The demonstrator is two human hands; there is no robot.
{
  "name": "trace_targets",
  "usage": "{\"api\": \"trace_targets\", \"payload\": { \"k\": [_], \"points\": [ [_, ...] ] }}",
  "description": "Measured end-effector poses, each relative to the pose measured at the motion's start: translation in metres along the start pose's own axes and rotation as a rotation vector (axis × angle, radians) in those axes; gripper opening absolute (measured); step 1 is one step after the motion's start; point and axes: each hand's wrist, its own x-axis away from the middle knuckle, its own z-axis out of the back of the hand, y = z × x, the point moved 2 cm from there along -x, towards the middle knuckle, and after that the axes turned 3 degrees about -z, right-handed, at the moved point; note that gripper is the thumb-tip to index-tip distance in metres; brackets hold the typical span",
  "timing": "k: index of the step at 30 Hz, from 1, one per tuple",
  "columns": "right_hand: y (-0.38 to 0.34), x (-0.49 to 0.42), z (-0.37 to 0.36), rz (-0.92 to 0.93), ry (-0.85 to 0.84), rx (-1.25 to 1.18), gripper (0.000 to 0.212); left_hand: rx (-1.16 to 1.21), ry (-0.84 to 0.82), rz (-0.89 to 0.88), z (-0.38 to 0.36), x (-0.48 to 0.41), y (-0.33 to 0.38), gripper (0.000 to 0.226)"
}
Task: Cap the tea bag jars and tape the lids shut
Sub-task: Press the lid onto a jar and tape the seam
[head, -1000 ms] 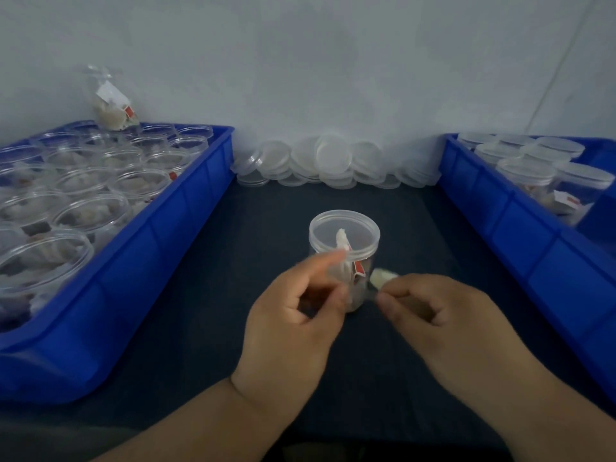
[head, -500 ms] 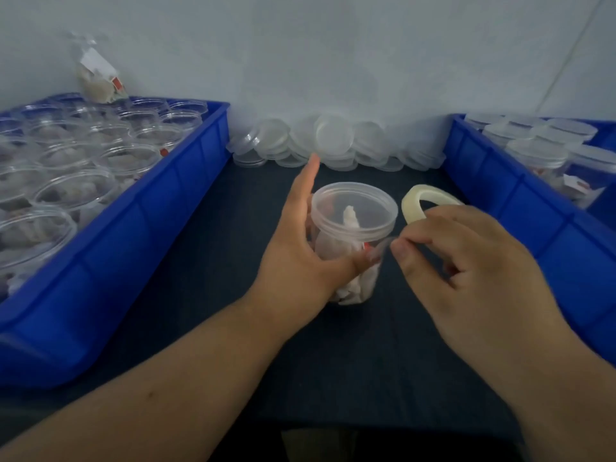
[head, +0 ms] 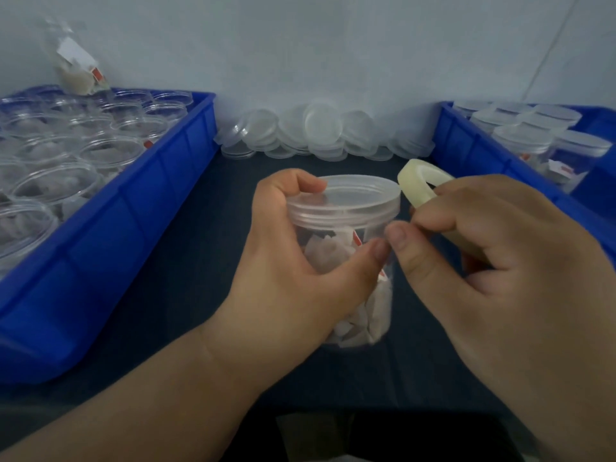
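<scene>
A clear plastic jar (head: 353,295) holding white tea bags stands on the dark mat in the middle, with a translucent lid (head: 346,200) on top. My left hand (head: 293,261) grips the jar from its left side, fingers curled over the lid's rim and thumb pressed on the front wall. My right hand (head: 493,261) holds a pale roll of clear tape (head: 421,183) just right of the jar. Its thumb meets my left thumb at the jar's wall below the lid.
A blue bin (head: 133,221) on the left holds several open jars with tea bags. A blue bin (head: 480,155) on the right holds several capped jars. Several loose lids (head: 320,131) lie piled against the back wall. A tea-bag packet (head: 78,71) leans at the back left.
My left hand has gone from fingers stretched beside the jar to curled round it and over the lid. My right hand has brought the tape roll close against the jar. The view has moved nearer.
</scene>
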Motion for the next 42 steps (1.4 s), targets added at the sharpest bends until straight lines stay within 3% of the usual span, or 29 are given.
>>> {"api": "trace_targets", "payload": {
  "k": [19, 26, 36, 42],
  "points": [
    [-0.008, 0.005, 0.015, 0.026, 0.036, 0.016, 0.024, -0.006, -0.025, 0.006, 0.002, 0.010, 0.023, 0.065],
    [-0.009, 0.004, 0.016, 0.001, -0.024, 0.025, 0.029, -0.012, -0.012, -0.010, 0.001, 0.012, 0.022, 0.064],
    [-0.008, -0.006, 0.029, -0.049, -0.230, 0.049, 0.035, 0.021, -0.063, -0.045, 0.005, 0.013, 0.017, 0.040],
    [0.010, -0.015, 0.041, -0.067, -0.237, -0.035, 0.037, 0.028, -0.001, 0.026, 0.006, 0.013, 0.008, 0.044]
  ]
}}
